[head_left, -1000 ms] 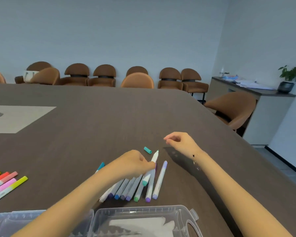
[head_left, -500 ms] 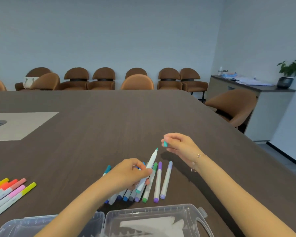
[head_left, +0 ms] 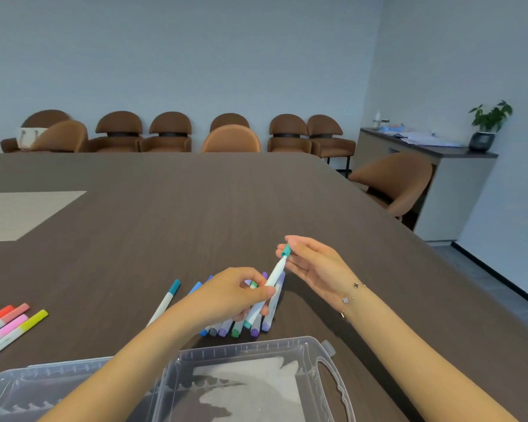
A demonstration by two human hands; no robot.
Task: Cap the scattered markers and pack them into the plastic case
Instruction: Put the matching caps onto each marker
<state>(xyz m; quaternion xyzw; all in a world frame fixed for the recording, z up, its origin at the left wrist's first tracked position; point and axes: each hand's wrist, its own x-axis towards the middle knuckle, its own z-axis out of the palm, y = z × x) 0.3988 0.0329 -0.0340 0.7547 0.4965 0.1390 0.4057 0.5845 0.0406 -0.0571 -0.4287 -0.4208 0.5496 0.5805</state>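
Head view, the only one I have. Left hand (head_left: 235, 295) sits just below frame centre, fingers curled around the white barrel of a teal marker (head_left: 267, 292), grasping it near the lower half. The marker is lifted off the worktop (head_left: 195, 208) and tilted, its tip pointing toward 1 o'clock.

Right hand (head_left: 313, 264) is at 1 o'clock of the left one, palm turned toward me. Its thumb and fingertips (head_left: 282, 252) pinch a teal cap (head_left: 285, 249), which meets the marker's tip; I cannot tell whether it is pushed fully home. A thin bracelet (head_left: 351, 295) hangs on that wrist.

Under the left hand, a row of markers (head_left: 241, 328) lies side by side on the worktop, ends in blue, grey, purple and green pointing toward me. At 9 o'clock of that row, a single marker with a teal-blue cap (head_left: 166, 298) lies apart, angled.

Far at 9 o'clock, by the frame edge, a bunch of warm-coloured markers (head_left: 11, 319) in yellow, orange, pink and lime lies fanned out.

At 6 o'clock, the clear plastic case (head_left: 317, 354) lies open and flat, its two halves side by side, handle cut-out on the right half. No markers show inside it.

Beyond the worktop: brown chairs (head_left: 171, 132) line the wall at 12 o'clock; a sideboard (head_left: 439, 178) with a potted plant (head_left: 488, 123) stands at 2 o'clock.
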